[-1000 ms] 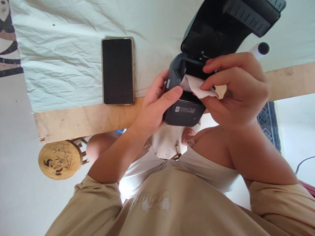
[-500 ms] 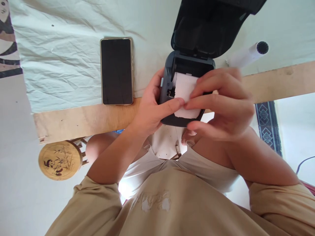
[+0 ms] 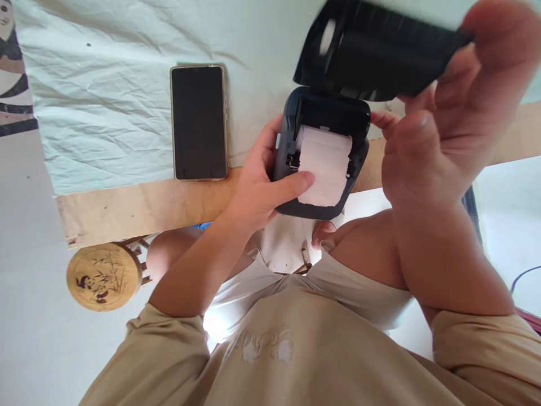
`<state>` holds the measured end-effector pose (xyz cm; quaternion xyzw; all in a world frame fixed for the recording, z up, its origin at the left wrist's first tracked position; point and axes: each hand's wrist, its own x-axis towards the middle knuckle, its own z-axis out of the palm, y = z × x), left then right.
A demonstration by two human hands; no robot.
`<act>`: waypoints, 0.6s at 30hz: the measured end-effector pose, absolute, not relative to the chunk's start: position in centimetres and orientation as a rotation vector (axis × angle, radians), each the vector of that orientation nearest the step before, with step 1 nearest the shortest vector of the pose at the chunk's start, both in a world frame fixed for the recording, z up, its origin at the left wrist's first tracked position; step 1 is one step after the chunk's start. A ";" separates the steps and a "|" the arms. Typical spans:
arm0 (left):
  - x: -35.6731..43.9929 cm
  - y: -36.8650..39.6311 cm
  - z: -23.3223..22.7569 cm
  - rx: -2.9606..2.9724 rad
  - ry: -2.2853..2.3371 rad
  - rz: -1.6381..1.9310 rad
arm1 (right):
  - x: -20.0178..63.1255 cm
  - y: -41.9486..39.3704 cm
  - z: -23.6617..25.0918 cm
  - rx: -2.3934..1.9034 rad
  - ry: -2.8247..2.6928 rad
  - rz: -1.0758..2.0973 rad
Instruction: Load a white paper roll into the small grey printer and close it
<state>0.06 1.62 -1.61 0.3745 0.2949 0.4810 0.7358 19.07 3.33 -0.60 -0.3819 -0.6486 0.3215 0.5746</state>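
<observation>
My left hand [image 3: 270, 180] is closed around the left side of a small dark label printer [image 3: 359, 163], its thumb pressing on the white paper [image 3: 325, 166] inside. The paper's free end lies over the printer's front lip. At the far end, the hinged black lid [image 3: 376, 53] stands raised and tilted, slightly blurred. My right hand [image 3: 460, 107] grips the right edge of this lid, while one of its fingers reaches close to the printer's right side. Most of the paper roll is hidden beneath the paper's loose end.
A smartphone [image 3: 198, 123] with a dark screen lies on the pale cloth [image 3: 105, 101] to the left. The table's wooden edge [image 3: 139, 208] runs in front of me. Below it on the left stands a round wooden stool [image 3: 103, 276] with a panda drawing.
My right hand has let go of the paper and moved up and right to the lid. The lid has tipped partway toward the printer body. My left hand stays put.
</observation>
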 end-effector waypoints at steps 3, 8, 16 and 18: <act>0.2 1.4 -1.3 0.761 0.640 1.076 | 19.4 3.1 -0.6 -0.846 -1.644 0.649; 0.4 1.3 -0.8 0.680 0.675 1.113 | 19.1 2.4 -0.1 -0.958 -1.704 0.624; 1.4 0.7 -0.2 0.691 0.727 1.203 | 18.1 2.3 -1.0 -0.760 -1.542 1.172; 1.7 0.6 0.1 0.700 0.760 1.206 | 17.5 1.9 -0.7 -0.762 -1.549 1.248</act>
